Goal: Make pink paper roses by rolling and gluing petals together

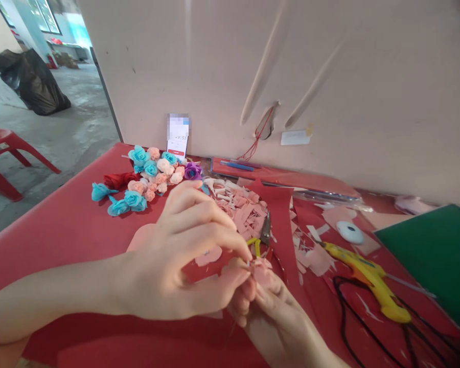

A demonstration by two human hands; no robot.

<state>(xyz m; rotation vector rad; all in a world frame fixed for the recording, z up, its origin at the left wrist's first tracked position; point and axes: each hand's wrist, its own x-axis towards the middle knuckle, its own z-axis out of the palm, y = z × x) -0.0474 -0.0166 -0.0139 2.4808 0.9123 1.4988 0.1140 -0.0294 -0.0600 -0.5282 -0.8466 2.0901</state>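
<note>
A small pink paper flower [262, 268] is held upright in the fingers of my right hand [281, 312], which are closed around its base. From the left reaches my left hand [187, 250], thumb and fingertips pinched together at the flower's left edge. A small pale bit shows between those fingertips, too small to name. Just behind the hands lie yellow-handled pliers [256, 245], partly hidden. Loose pink paper pieces [249, 214] are heaped beyond them, and a cut pink petal [209, 255] rests beneath my left hand.
Finished blue, pink, red and purple paper flowers [151, 171] cluster at the back left, near a phone [178, 135] leaning on the wall. At right lie a yellow glue gun [371, 281] with its black cord, a white oval object [350, 232] and a green board [429, 250].
</note>
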